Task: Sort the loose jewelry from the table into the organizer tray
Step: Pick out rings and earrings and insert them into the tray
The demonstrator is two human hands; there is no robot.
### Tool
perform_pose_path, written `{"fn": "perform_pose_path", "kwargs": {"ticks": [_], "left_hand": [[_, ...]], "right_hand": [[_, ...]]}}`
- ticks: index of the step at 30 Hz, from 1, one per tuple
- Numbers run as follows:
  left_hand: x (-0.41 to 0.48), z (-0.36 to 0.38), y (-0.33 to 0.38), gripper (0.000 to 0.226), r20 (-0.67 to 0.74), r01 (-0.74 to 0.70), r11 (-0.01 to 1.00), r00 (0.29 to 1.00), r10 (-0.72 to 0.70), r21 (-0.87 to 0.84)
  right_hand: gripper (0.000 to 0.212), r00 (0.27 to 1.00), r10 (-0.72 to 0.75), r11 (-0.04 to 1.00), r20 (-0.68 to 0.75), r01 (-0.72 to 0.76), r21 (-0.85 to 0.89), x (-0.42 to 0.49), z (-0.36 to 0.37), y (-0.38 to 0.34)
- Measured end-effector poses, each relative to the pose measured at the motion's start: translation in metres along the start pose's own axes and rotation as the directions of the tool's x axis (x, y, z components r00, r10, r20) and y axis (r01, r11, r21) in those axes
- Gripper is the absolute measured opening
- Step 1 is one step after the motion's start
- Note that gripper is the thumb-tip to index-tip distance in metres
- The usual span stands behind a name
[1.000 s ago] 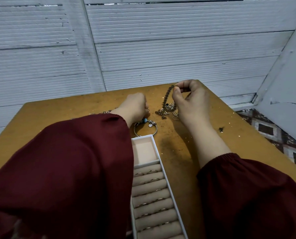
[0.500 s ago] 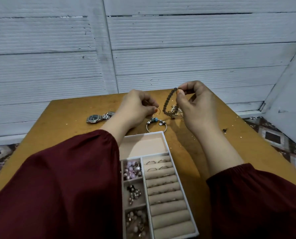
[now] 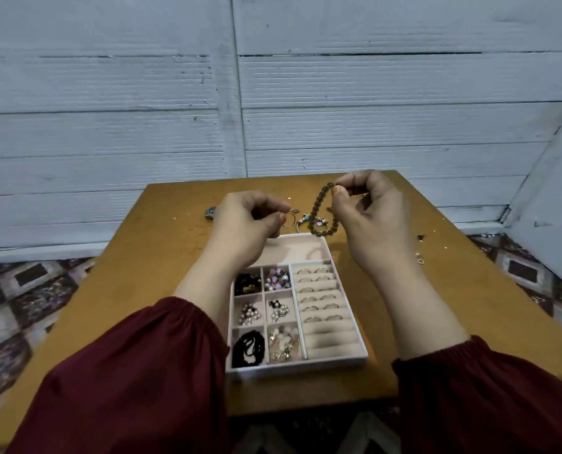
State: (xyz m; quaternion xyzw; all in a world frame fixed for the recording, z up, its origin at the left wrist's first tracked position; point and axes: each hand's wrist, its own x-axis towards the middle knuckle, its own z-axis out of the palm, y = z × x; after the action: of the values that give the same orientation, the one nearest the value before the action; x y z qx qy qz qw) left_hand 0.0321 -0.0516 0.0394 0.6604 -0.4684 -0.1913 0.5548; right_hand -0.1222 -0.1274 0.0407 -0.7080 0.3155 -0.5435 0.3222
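Six organizer tray (image 3: 338, 362) compartments filled, ring rolls (image 3: 319, 299) part-stocked; right hand (image 3: 374, 217) pinches beaded bracelet (image 3: 319, 208) aloft beyond tray's far edge, left hand (image 3: 243, 221) pinches gold hoop (image 3: 288, 219); charm bangle (image 3: 305, 221), watch (image 3: 211, 212) loose on table (image 3: 174, 257)

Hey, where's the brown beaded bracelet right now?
Head view, right of centre: the beaded bracelet dangles, pinched by the right hand, just beyond the far end of the organizer tray, beside the charm bangle.

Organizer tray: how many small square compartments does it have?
6, all on the left side of the organizer tray, two columns of three: back pair, middle pair, front pair. None seems hidden.
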Motion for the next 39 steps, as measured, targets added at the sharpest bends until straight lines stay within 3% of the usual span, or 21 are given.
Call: {"fn": "perform_pose_path", "kwargs": {"ticks": [13, 23, 28, 39], "left_hand": [[-0.067, -0.009, -0.019, 0.021, -0.156, 0.076, 0.986, 0.983, -0.099, -0.151], [-0.065, -0.011, -0.028, 0.019, -0.217, 0.117, 0.989, 0.967, -0.134, -0.088], [-0.061, -0.010, -0.032, 0.021, -0.245, 0.109, 0.988, 0.961, -0.132, -0.106], [-0.058, -0.012, -0.034, 0.016, -0.278, 0.095, 0.992, 0.954, -0.114, -0.081]], "right_hand": [[0.017, 0.984, 0.104, 0.987, 0.147, -0.121, 0.108, -0.059, 0.010, -0.022], [0.015, 0.928, 0.237, 0.971, 0.288, -0.228, -0.064, -0.069, 0.018, -0.009], [0.014, 0.916, 0.258, 0.959, 0.307, -0.203, -0.199, -0.069, 0.021, -0.008], [0.017, 0.901, 0.170, 0.887, 0.399, 0.036, -0.460, -0.072, 0.023, -0.009]]}}
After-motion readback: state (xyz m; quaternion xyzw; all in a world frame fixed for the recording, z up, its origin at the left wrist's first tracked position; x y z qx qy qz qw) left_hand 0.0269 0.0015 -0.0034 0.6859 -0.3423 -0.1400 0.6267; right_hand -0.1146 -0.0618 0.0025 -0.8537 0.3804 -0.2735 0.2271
